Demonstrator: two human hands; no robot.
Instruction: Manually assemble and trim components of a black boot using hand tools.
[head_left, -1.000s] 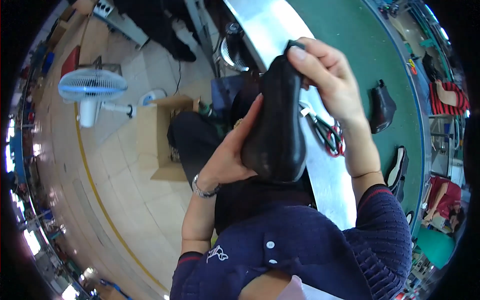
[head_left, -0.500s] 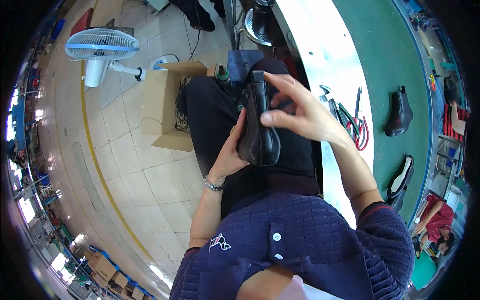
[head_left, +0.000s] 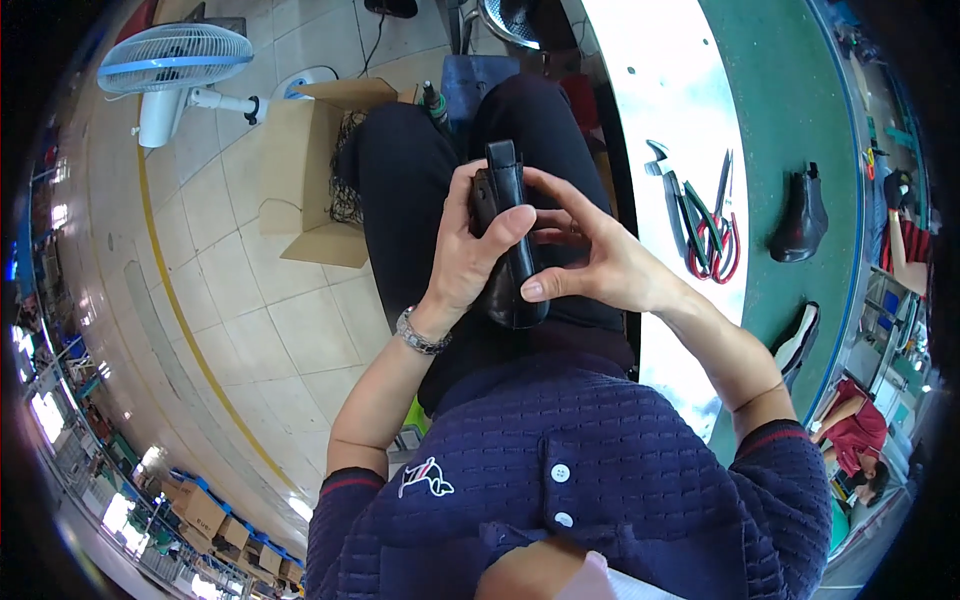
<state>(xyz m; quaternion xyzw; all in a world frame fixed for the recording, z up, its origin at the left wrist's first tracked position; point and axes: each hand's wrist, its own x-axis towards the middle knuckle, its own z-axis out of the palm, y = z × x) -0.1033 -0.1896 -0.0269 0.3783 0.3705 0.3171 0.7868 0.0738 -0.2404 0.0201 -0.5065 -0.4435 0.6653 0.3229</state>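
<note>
A black leather ankle boot [head_left: 512, 302] is held upright over my lap, between my thighs. My left hand [head_left: 462, 250] wraps its left side, with the thumb lying across the front of the leather. On the other side, my right hand [head_left: 612, 262] grips the boot with its fingers near the upper shaft and its thumb lower down. Parts of the boot are covered by my fingers. Beside my right forearm, red-handled scissors [head_left: 722, 250] and several other hand tools lie on the white metal bench top [head_left: 685, 340].
Along the green conveyor belt [head_left: 765, 130] stands another dark boot [head_left: 800, 220], with a further shoe [head_left: 797, 340] nearer me. An open cardboard box [head_left: 300, 180] sits by my left knee, a fan [head_left: 175, 60] beyond it. A person in red [head_left: 858, 430] is at the far right.
My left hand has shifted up the boot and its thumb has come over the front. My right fingers have closed onto the boot, which has turned slightly. The whole view has shifted a little.
</note>
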